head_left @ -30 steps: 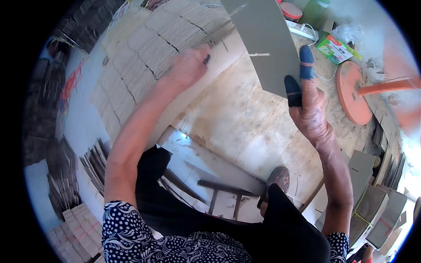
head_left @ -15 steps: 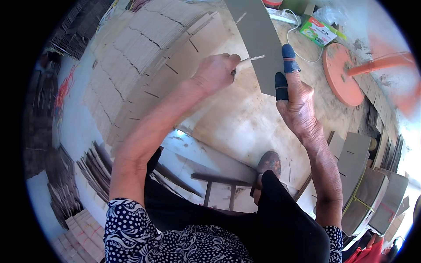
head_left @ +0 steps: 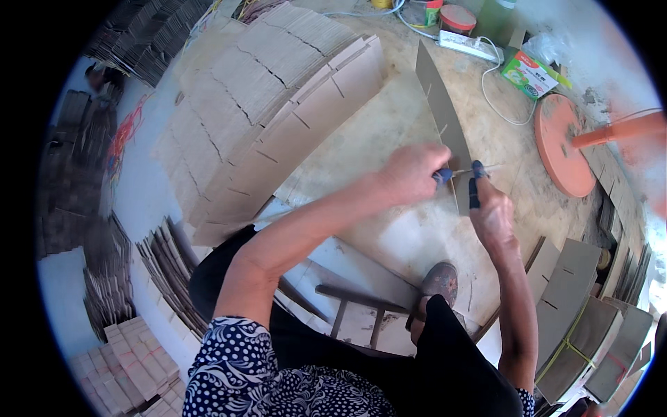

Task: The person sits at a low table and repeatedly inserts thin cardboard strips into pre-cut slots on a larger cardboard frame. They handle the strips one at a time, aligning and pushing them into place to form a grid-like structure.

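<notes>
My left hand (head_left: 410,174) is closed on a thin cardboard strip (head_left: 479,169), seen almost edge-on and pointing right. It presses that strip against a long grey slotted cardboard piece (head_left: 438,97) that stands on edge and runs away from me. My right hand (head_left: 492,214) grips the near end of this grey piece, with blue finger covers (head_left: 475,186) on its fingertips. The two hands nearly touch above the pale wooden board (head_left: 389,132).
A fanned pile of slotted cardboard strips (head_left: 278,104) covers the left. An orange disc on a pole (head_left: 561,146), a green box (head_left: 528,73) and a white power strip (head_left: 469,45) lie at the right. Near my shoe (head_left: 438,281) stands a wooden stool (head_left: 361,309). Tied cardboard bundles (head_left: 577,326) sit lower right.
My left hand left the fanned pile and carried a thin strip rightwards to the grey piece. My right hand came lower with the grey piece, and the hands now meet.
</notes>
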`<action>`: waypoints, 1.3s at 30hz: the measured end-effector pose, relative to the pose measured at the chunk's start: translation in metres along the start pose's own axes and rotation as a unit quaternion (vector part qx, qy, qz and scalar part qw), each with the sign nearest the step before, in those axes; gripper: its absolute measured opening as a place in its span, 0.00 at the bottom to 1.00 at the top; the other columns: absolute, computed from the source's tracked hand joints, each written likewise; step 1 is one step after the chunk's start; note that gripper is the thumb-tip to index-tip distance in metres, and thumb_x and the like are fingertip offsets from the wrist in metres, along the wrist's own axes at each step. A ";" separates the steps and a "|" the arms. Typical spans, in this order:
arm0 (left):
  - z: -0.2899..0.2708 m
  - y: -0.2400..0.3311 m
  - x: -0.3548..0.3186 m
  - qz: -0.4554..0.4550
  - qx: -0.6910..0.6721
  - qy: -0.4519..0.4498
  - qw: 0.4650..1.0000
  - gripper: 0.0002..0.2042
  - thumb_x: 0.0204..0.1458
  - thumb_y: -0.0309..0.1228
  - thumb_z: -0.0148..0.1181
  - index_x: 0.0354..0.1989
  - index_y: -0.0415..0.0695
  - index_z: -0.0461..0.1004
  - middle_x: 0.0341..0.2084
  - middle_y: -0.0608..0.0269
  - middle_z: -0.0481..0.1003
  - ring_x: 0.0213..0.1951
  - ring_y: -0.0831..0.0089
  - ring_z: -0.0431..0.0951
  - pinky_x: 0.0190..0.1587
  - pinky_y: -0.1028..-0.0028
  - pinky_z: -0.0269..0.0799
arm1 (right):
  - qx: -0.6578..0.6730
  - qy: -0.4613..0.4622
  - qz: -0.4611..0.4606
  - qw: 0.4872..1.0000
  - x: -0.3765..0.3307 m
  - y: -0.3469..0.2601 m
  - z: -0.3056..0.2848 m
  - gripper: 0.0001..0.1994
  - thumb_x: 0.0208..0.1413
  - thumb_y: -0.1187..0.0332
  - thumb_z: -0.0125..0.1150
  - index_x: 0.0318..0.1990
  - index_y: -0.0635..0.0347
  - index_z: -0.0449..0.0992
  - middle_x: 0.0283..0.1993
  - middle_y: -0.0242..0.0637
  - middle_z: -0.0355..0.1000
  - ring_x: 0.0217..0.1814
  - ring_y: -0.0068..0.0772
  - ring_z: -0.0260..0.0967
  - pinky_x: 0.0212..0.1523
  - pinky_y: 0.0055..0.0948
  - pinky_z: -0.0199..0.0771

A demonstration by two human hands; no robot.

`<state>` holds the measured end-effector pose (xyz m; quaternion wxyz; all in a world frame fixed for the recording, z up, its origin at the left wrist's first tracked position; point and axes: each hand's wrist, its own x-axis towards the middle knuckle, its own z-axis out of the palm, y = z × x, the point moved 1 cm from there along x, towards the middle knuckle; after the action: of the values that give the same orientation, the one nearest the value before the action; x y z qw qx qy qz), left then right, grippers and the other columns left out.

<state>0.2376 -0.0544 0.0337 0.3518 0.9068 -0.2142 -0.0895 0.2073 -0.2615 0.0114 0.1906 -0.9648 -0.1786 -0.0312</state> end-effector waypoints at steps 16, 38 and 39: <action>-0.141 -0.133 -0.049 -0.143 0.187 0.132 0.963 0.08 0.47 0.29 0.58 0.32 0.41 0.67 0.25 0.44 0.73 0.33 0.44 0.73 0.36 0.52 0.67 | 0.024 -0.091 0.028 0.995 0.078 -0.021 -0.006 0.32 0.45 0.79 0.54 0.62 0.61 0.57 0.27 0.52 0.70 0.31 0.57 0.70 0.35 0.47 0.70; -0.032 -0.040 0.014 -0.026 0.153 -0.021 0.988 0.04 0.45 0.23 0.54 0.29 0.40 0.67 0.23 0.46 0.73 0.29 0.46 0.73 0.32 0.55 0.66 | 0.159 0.068 -0.061 0.983 -0.029 -0.003 -0.086 0.39 0.42 0.86 0.49 0.67 0.51 0.55 0.24 0.40 0.66 0.23 0.27 0.63 0.30 0.18 0.65; -0.024 -0.031 0.017 -0.017 0.137 -0.010 0.990 0.04 0.45 0.23 0.54 0.29 0.40 0.67 0.23 0.46 0.73 0.29 0.46 0.73 0.32 0.55 0.66 | 0.178 0.060 -0.059 0.980 -0.028 -0.007 -0.082 0.40 0.40 0.86 0.48 0.67 0.52 0.55 0.24 0.40 0.65 0.23 0.27 0.63 0.30 0.18 0.65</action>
<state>0.2702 -0.0271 0.0308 0.2210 0.9490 -0.2123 -0.0742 0.1793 -0.2961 0.0860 0.3675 -0.8995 -0.2265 -0.0674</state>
